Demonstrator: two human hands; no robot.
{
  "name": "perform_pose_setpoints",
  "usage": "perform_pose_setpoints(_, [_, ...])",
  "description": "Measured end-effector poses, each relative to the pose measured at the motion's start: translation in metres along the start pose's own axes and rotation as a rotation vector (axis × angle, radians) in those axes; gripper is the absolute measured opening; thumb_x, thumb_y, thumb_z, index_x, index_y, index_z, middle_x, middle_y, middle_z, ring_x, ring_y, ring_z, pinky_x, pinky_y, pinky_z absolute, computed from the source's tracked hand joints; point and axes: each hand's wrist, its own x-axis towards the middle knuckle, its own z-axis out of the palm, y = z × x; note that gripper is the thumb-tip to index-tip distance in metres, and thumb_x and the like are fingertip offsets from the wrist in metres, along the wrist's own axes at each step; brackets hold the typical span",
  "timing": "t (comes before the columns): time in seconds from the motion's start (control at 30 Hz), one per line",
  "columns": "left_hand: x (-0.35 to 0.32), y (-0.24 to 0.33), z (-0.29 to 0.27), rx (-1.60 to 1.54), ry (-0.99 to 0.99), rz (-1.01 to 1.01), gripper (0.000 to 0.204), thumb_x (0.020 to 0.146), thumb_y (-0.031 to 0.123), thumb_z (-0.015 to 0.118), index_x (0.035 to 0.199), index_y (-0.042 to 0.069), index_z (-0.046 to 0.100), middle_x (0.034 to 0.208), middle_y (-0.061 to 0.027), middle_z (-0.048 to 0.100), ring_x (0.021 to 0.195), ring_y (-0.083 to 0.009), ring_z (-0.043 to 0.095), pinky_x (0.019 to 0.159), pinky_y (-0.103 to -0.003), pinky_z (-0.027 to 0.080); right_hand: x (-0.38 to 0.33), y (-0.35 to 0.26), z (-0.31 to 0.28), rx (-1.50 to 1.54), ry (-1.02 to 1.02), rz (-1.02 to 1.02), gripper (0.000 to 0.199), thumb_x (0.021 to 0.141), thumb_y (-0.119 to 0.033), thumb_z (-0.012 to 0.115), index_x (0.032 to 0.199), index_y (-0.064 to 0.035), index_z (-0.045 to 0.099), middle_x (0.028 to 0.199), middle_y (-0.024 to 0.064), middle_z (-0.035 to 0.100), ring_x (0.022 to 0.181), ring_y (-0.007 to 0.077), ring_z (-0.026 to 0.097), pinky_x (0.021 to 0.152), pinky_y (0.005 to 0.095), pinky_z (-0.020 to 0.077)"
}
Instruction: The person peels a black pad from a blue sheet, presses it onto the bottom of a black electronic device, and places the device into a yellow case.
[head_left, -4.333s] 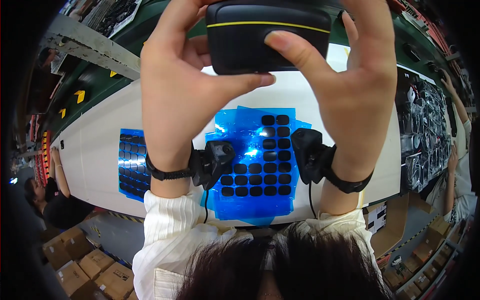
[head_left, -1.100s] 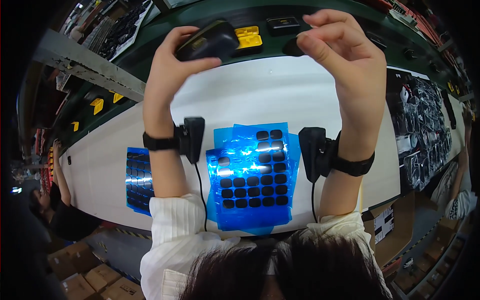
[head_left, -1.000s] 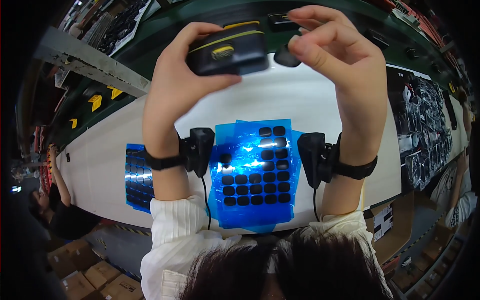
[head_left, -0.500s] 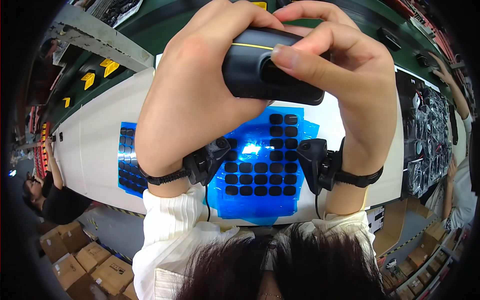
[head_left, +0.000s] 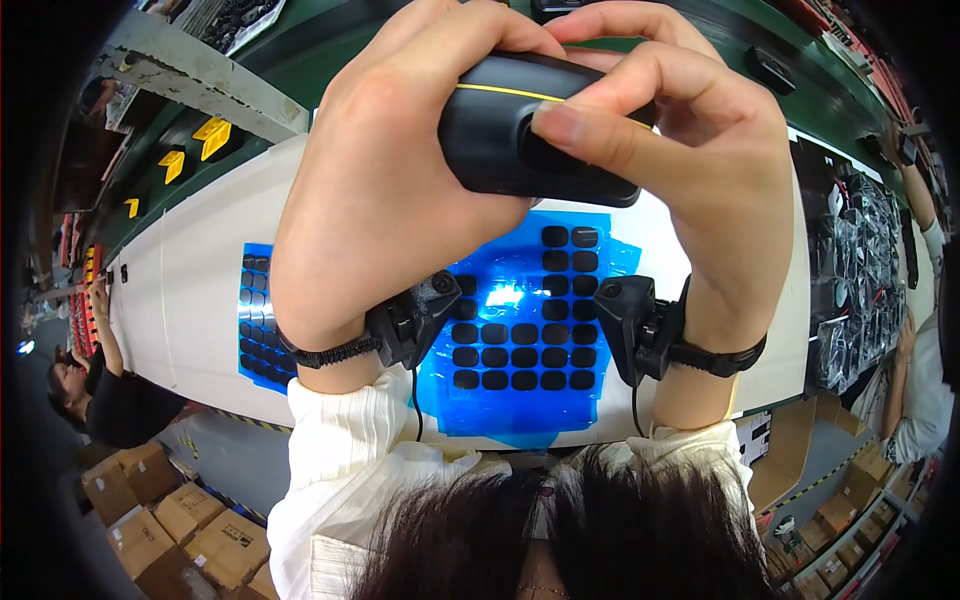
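Close in front of me, a black rounded plastic housing (head_left: 480, 145) with a thin yellow line along it is held up in both hands. My left hand (head_left: 365, 180) wraps round its left end, the fingertips hidden behind it. With my right hand (head_left: 710, 140) I grip the other end; the thumb presses on a dark recessed patch in the housing's near face. What the thumb covers cannot be made out. Below lies a blue film sheet (head_left: 520, 415) bearing rows of black rounded-square pads (head_left: 524, 356), several places bare at its upper middle.
Another blue sheet of pads (head_left: 258, 340) lies left on the white table (head_left: 190, 290). Behind runs a green conveyor (head_left: 265, 60) with yellow pieces (head_left: 212, 138) and black parts (head_left: 770, 70). Bagged black parts (head_left: 860, 270) fill the right. Co-workers sit on both sides; cardboard boxes (head_left: 225, 550) stand lower left.
The housing has shifted slightly left in my hands, with my right thumb still against it. Pieces on the conveyor have moved left. The right-hand co-worker's raised hand has moved.
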Motion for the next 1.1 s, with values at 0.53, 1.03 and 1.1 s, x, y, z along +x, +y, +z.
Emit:
perform_pose_setpoints(0.53, [-0.004, -0.019, 0.008, -0.14, 0.124, 0.163, 0.052, 0.047, 0.002, 0.071, 0.096, 0.004, 0.053, 0.094, -0.0072, 0.053, 0.09, -0.0183, 0.051, 0.076, -0.027, 0.042, 0.012, -0.025, -0.002, 0.088, 0.113, 0.305, 0.07, 0.067, -0.006, 0.066, 0.125, -0.0042, 0.028, 0.094, 0.013, 0.056, 0.083, 0.0164, 0.055, 0.074, 0.0257, 0.0449])
perform_pose_setpoints(1.03, [0.02, -0.035, 0.046, -0.568, -0.117, -0.204, 0.078, 0.056, 0.005, 0.074, 0.123, 0.014, 0.035, 0.092, -0.011, 0.056, 0.081, -0.014, 0.055, 0.072, -0.023, 0.044, 0.006, -0.005, -0.054, -0.394, 0.435, 0.346, 0.065, 0.076, -0.034, 0.058, 0.124, -0.0027, 0.028, 0.082, 0.0136, 0.059, 0.076, 0.0162, 0.058, 0.073, 0.0256, 0.0444])
perform_pose_setpoints(1.1, [0.032, -0.041, 0.06, -0.526, -0.147, -0.246, 0.078, 0.057, 0.003, 0.073, 0.124, 0.014, 0.033, 0.091, -0.0105, 0.056, 0.081, -0.0127, 0.056, 0.071, -0.021, 0.044, 0.003, -0.007, -0.073, -0.386, 0.515, 0.359, 0.063, 0.078, -0.034, 0.056, 0.125, -0.0034, 0.027, 0.083, 0.0129, 0.059, 0.076, 0.0164, 0.058, 0.072, 0.0258, 0.0442])
